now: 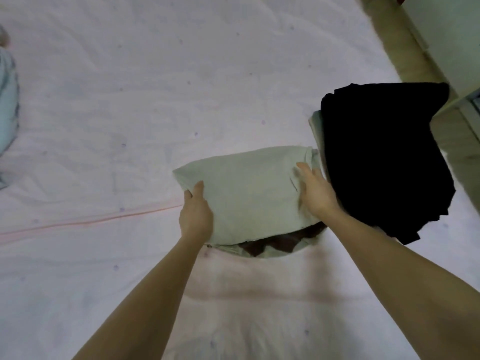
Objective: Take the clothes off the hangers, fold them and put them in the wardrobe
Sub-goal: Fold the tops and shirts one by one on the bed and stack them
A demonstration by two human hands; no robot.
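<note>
A folded pale green garment [249, 193] lies on the white bed sheet [130, 100], with a dark brown patch [283, 242] showing under its near edge. My left hand [196, 216] grips the garment's left edge, thumb on top. Flat on the garment's right side rests my right hand [315, 190], fingers spread. Just to the right, a folded black garment [384, 159] sits on top of a pale folded piece [315, 131], touching the green one. No hanger and no wardrobe are in view.
A light blue bundle of cloth [7, 113] lies at the bed's left edge. The bed's right edge [389, 42] runs diagonally at the top right, with pale floor [457, 141] and a white furniture side [446, 35] beyond it.
</note>
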